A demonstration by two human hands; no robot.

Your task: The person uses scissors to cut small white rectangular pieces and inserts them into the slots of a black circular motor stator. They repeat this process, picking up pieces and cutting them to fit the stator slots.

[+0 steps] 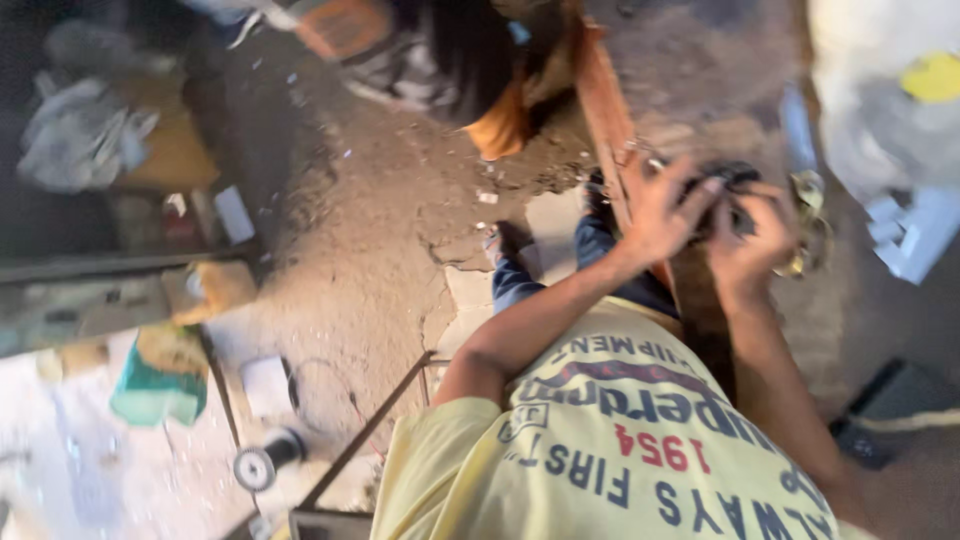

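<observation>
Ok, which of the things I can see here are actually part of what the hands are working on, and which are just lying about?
In hand:
- left hand and right hand, both closed on a small dark object; blur hides what it is
- wooden plank beneath them

Lying about:
- green bag
- round spool
- crumpled grey cloth
- thin metal rod
- brassy fitting

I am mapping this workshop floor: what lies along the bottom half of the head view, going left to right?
Green bag → white paper → black-and-white spool → thin metal frame → yellow printed shirt → dark flat thing at the right edge.
</observation>
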